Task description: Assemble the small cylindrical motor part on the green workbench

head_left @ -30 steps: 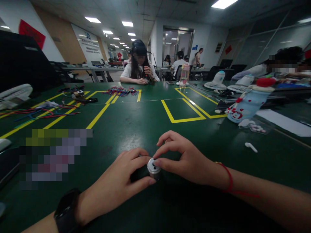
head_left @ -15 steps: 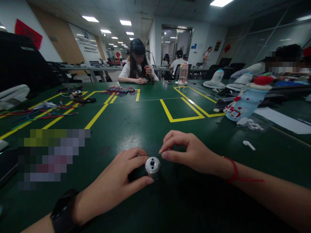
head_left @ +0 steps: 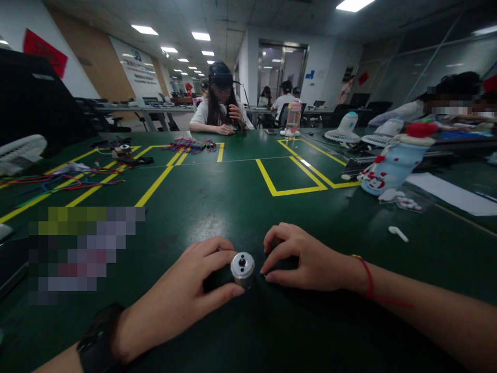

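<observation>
A small silver motor [head_left: 243, 268] stands upright on the green table, its round end face with a dark centre and two small holes turned up. My left hand [head_left: 204, 274] holds it from the left, thumb at the near side and fingers at the far side. Just right of the motor, apart from it, my right hand [head_left: 305, 256] is low over the table with thumb and index finger pinched together. A tiny speck shows at those fingertips, too small to name.
A white earbud [head_left: 398, 233] lies to the right. Behind it are a blue bottle [head_left: 394, 163] and a small plastic bag [head_left: 402, 199]. Loose wires [head_left: 73, 178] and a wire bundle [head_left: 192, 145] lie at left and far side. A person [head_left: 221, 111] sits opposite.
My right hand has moved down toward the table, its fingertips now lower beside the motor. The left hand and motor have shifted very slightly left.
</observation>
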Demonstrator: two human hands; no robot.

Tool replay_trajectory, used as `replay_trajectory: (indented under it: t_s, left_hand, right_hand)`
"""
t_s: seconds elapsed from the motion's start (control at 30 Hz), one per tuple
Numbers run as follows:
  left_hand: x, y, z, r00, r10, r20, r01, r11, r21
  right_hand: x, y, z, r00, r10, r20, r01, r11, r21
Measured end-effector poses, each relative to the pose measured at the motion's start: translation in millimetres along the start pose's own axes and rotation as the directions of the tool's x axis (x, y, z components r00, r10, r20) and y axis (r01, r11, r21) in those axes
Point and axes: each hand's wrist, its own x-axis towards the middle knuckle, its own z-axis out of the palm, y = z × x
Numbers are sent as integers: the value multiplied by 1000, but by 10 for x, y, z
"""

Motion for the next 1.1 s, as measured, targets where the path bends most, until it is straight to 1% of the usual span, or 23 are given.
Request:
replay_trajectory:
  t_s: [0.07, 0.1, 0.17, 0.23, 0.3, 0.37, 0.4, 0.43, 0.5, 0.57, 0.63, 0.7, 0.73, 0.77, 0.83, 0.87, 0.9, 0.93, 0.97, 1.0, 1.03, 1.1]
  left_hand:
    - [-25, 1, -14, 1000, -3, -1, 3, 1000, -8]
    - [-38, -2, -16, 1000, -6, 0, 6, 1000, -14]
    - [-60, -11, -11, 1000, -1, -2, 1, 1000, -25]
    - [-73, -25, 5, 1000, 3, -3, -3, 1000, -25]
    - [-76, -39, 27, 1000, 4, -6, -4, 1000, -16]
    - [-71, -50, 51, 1000, 4, -9, -4, 1000, -4]
    - [-66, -54, 64, 1000, 7, -12, -7, 1000, -1]
    - [-60, -56, 76, 1000, 7, -10, -7, 1000, 0]
    - [-46, -55, 94, 1000, 4, 0, -4, 1000, -5]
    - [-39, -46, 96, 1000, 0, 15, 0, 1000, -16]
    - [-44, -30, 76, 1000, -3, 22, 4, 1000, -22]
    - [-57, -11, 44, 1000, -4, 21, 5, 1000, -23]
    - [-62, -4, 31, 1000, -5, 20, 6, 1000, -22]
    - [-63, 1, 23, 1000, -7, 18, 8, 1000, -21]
    - [-50, 3, 29, 1000, -7, 21, 7, 1000, -21]
    - [-39, 1, 41, 1000, -6, 23, 6, 1000, -22]
    - [-26, -1, 54, 1000, -7, 24, 7, 1000, -22]
    - [-14, -1, 66, 1000, -7, 26, 8, 1000, -23]
    - [-7, 0, 73, 1000, -9, 26, 9, 1000, -23]
    - [-4, 4, 74, 1000, -10, 22, 10, 1000, -21]
    - [-7, 9, 69, 1000, -9, 17, 9, 1000, -18]
    - [-30, 17, 51, 1000, 4, 1, -4, 1000, -7]
  right_hand:
    - [24, -15, -22, 999, 26, -46, -22, 997, 79]
    - [40, -4, -38, 994, 57, -89, -46, 992, 118]
    - [70, 72, -78, 966, 142, -216, -109, 982, 157]
    - [88, 222, -128, 905, 230, -357, -179, 969, 170]
    - [89, 417, -180, 826, 341, -449, -270, 938, 216]
    - [75, 609, -219, 762, 447, -469, -353, 893, 278]
    - [64, 690, -231, 743, 482, -465, -381, 875, 299]
    - [54, 755, -239, 735, 499, -459, -395, 865, 309]
    - [36, 826, -243, 746, 502, -438, -401, 863, 306]
    - [28, 811, -238, 771, 492, -405, -402, 869, 289]
    - [30, 707, -227, 796, 479, -369, -405, 876, 263]
    - [38, 526, -201, 819, 464, -336, -404, 884, 235]
    - [41, 419, -179, 847, 439, -299, -387, 896, 219]
    - [41, 310, -151, 882, 401, -248, -358, 912, 201]
    - [35, 120, -82, 966, 246, -80, -232, 961, 151]
    - [29, 49, -46, 985, 171, -23, -167, 980, 106]
    - [23, -6, -14, 994, 108, 24, -110, 991, 70]
    - [20, -45, 12, 996, 76, 41, -78, 996, 50]
    - [22, -76, 30, 997, 69, 28, -70, 996, 51]
    - [31, -105, 40, 997, 77, -10, -76, 994, 78]
    - [47, -136, 45, 993, 96, -68, -87, 989, 123]
    - [94, -216, 52, 970, 126, -208, -82, 975, 205]
